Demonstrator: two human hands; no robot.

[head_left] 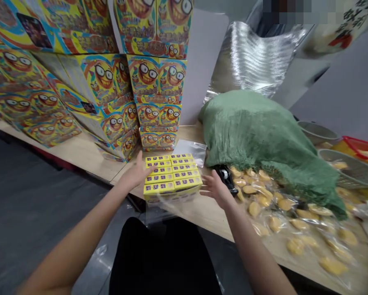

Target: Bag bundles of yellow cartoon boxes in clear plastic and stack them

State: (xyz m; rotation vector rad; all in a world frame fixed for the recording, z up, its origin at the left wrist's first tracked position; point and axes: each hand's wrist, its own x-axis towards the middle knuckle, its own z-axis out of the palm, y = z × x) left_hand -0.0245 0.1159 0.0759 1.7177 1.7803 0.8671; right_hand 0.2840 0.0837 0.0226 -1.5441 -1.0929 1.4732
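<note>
In front of me on the wooden table lies a block of small yellow boxes (pixel 173 174), packed in two columns. Clear plastic film (pixel 163 205) hangs from its near side. My left hand (pixel 137 172) is at the block's left side, fingers spread, with the thumb over the box tops; whether it presses on them I cannot tell. On the other side my right hand (pixel 216 188) is held with fingers apart, close to the block's right edge and gripping nothing. A black tape dispenser (pixel 225 176) sits just beyond the right hand.
Tall stacks of printed yellow cartons (pixel 154 78) stand at the back left. A green sack (pixel 257 123) spills several yellow pieces in clear wrappers (pixel 276 223) across the right side. Plastic baskets (pixel 349 164) stand at the far right. The table's front edge (pixel 214 229) runs before my knees.
</note>
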